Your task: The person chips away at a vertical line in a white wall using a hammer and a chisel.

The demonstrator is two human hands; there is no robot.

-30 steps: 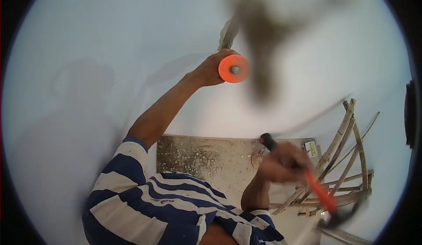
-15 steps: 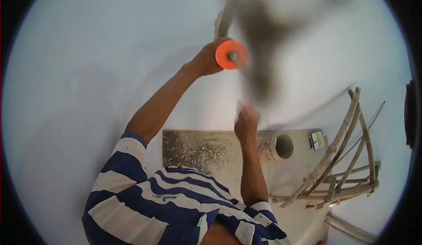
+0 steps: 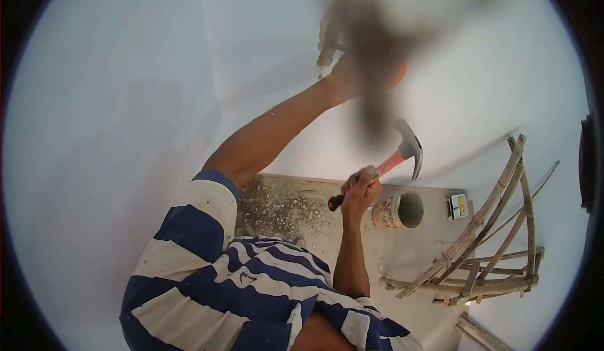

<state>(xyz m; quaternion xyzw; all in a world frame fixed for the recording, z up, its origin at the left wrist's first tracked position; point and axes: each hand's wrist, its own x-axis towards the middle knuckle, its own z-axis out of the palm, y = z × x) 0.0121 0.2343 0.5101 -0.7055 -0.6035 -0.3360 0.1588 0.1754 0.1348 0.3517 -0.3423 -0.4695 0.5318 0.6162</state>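
Note:
My right hand (image 3: 362, 190) is wrapped around the red and black handle of a claw hammer (image 3: 411, 143), whose metal head points up and away from me. Higher up, my left hand (image 3: 345, 74) is against the pale wall, closed on a chisel with an orange round guard (image 3: 401, 74). A dark blur on the lens hides most of the chisel and my left fingers. Just beside that hand, a rough chipped groove (image 3: 326, 48) runs in the wall. The hammer head is apart from the chisel.
Chipped debris (image 3: 277, 206) lies scattered on the floor below. A stained bucket (image 3: 385, 214) stands right of my right hand, with a small black and yellow box (image 3: 458, 206) beyond it. A wooden pole trestle (image 3: 491, 225) leans at the right wall.
My left hand and the chisel have shifted right in view, partly behind the blur. The hammer, smeared by motion before, now shows clearly, lower and tilted to the right.

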